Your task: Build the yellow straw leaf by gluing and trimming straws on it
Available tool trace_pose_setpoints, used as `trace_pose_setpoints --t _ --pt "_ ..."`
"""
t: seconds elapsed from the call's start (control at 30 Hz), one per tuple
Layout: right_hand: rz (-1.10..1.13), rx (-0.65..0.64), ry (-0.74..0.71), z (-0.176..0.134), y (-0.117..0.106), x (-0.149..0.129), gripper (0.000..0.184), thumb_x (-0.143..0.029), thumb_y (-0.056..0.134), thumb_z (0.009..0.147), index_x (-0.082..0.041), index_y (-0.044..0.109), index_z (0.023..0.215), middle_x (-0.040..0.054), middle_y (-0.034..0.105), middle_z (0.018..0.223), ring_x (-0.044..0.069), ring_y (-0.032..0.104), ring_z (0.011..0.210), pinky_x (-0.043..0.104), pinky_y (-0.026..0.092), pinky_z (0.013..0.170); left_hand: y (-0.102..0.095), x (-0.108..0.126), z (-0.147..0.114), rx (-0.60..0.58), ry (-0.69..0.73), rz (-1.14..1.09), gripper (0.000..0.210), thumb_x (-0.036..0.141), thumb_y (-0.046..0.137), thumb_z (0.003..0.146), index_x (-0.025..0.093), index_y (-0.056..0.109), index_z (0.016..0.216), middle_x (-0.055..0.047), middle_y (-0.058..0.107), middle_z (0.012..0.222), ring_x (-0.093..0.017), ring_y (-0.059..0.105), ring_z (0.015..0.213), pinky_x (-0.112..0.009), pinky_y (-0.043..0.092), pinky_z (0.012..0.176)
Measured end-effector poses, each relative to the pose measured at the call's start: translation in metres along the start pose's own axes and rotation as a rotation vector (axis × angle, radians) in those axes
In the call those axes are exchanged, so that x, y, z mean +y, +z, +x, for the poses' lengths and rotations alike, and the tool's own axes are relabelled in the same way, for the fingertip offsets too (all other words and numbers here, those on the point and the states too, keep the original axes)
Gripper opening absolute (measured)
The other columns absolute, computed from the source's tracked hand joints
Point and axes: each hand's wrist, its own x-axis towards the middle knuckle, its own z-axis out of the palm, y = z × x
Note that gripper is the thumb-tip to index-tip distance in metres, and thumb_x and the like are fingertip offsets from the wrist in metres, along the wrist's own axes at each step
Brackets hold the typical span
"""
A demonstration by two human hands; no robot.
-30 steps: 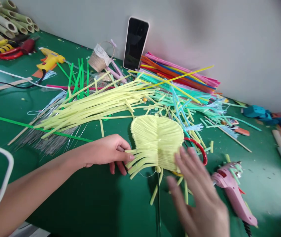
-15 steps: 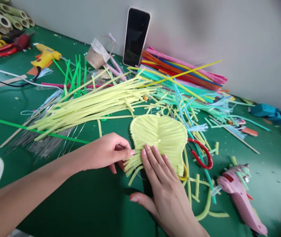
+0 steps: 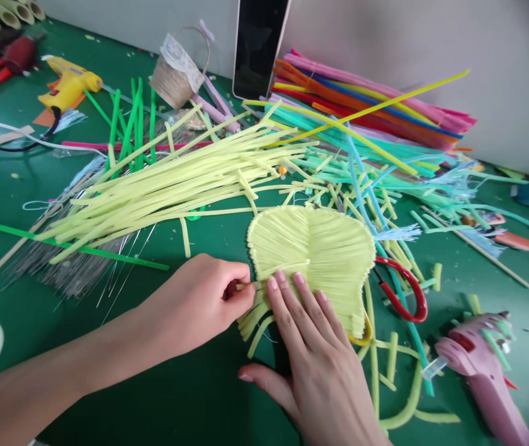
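A pale yellow-green leaf-shaped piece [image 3: 329, 248], made of pipe cleaners laid side by side, lies flat on the green table. My right hand [image 3: 320, 347] rests on its lower left part, fingers stretched out and thumb spread to the side. At the piece's left edge, my left hand [image 3: 209, 297] pinches the end of a pipe cleaner [image 3: 247, 286] between thumb and index finger. Below that pinch, several loose pipe cleaner ends [image 3: 255, 322] stick out past the edge. A thin thread or wire shows near them. Red-handled scissors [image 3: 404, 290] lie partly under the right side.
Behind the piece lies a pile of pale yellow-green pipe cleaners [image 3: 176, 186]. Colourful bundles [image 3: 376, 105] and a phone [image 3: 259, 49] stand at the back. A pink glue gun [image 3: 482, 365] is at the right, a yellow one [image 3: 67, 83] at the left, with cut scraps around.
The view has moved closer and shifted slightly. My left fingers have closed into a tighter pinch on a pipe cleaner end; my right hand stays flat on the piece.
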Motion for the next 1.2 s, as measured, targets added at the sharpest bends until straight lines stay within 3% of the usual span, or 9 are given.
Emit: trace_pose_setpoints --t 0.23,0.43,0.63,0.87,1.0,1.07,1.2 --pt "-0.014 -0.001 0.035 0.001 0.002 -0.004 0.092 -0.076 0.038 0.089 -0.007 0.039 0.15 0.0099 0.038 0.157 0.03 0.036 0.145 0.041 0.018 0.118 0.0 0.001 0.001 0.016 0.017 -0.028 0.037 0.039 0.046 0.093 0.02 0.05 0.062 0.003 0.052 0.05 -0.01 0.043 0.044 -0.026 0.023 0.047" --pt "-0.03 0.009 0.033 0.002 0.002 -0.005 0.088 -0.073 0.039 0.09 -0.007 0.041 0.149 0.0088 0.038 0.156 0.031 0.038 0.144 0.042 0.02 0.117 0.001 0.005 0.002 0.031 0.045 0.012 0.039 0.04 0.043 0.095 0.022 0.038 0.062 0.007 0.035 0.047 -0.009 0.034 0.042 -0.026 0.022 0.047" --pt "0.007 0.012 0.052 0.0 0.003 -0.006 0.091 -0.074 0.041 0.089 -0.006 0.041 0.149 0.0088 0.038 0.156 0.032 0.036 0.145 0.041 0.015 0.119 0.003 0.011 0.004 0.032 0.09 0.046 0.038 0.039 0.028 0.102 0.023 0.043 0.07 0.002 0.055 0.063 -0.014 0.05 0.057 -0.029 0.03 0.057" --pt "0.05 0.05 0.069 0.0 0.005 -0.007 0.088 -0.073 0.047 0.087 -0.005 0.051 0.141 0.0124 0.052 0.148 0.034 0.041 0.141 0.043 0.02 0.118 0.008 0.017 0.01 -0.011 0.108 0.16 0.032 0.034 0.03 0.101 0.023 0.038 0.072 0.001 0.055 0.064 -0.015 0.049 0.057 -0.031 0.026 0.057" --pt "-0.01 0.032 0.037 0.0 0.004 -0.006 0.087 -0.071 0.043 0.091 -0.004 0.045 0.145 0.0133 0.043 0.154 0.033 0.038 0.143 0.046 0.025 0.115 -0.004 0.014 0.004 -0.037 0.118 0.154 0.033 0.033 0.033 0.1 0.023 0.037 0.069 0.004 0.047 0.057 -0.013 0.042 0.051 -0.03 0.023 0.052" --pt "-0.022 0.026 0.036 -0.001 0.003 -0.005 0.085 -0.069 0.043 0.092 -0.005 0.041 0.148 0.0126 0.036 0.157 0.032 0.036 0.145 0.045 0.026 0.114 -0.01 0.008 -0.005 0.011 0.086 0.173 0.033 0.034 0.034 0.1 0.023 0.042 0.071 0.005 0.044 0.055 -0.012 0.041 0.049 -0.029 0.025 0.051" --pt "-0.025 0.029 0.037 -0.003 0.006 -0.005 0.087 -0.068 0.043 0.093 -0.003 0.035 0.15 0.014 0.033 0.159 0.03 0.032 0.147 0.044 0.027 0.115 -0.004 -0.005 -0.025 0.098 0.049 0.313 0.016 0.037 0.046 0.097 0.023 0.055 0.096 0.001 0.058 0.086 -0.013 0.052 0.06 -0.028 0.034 0.054"
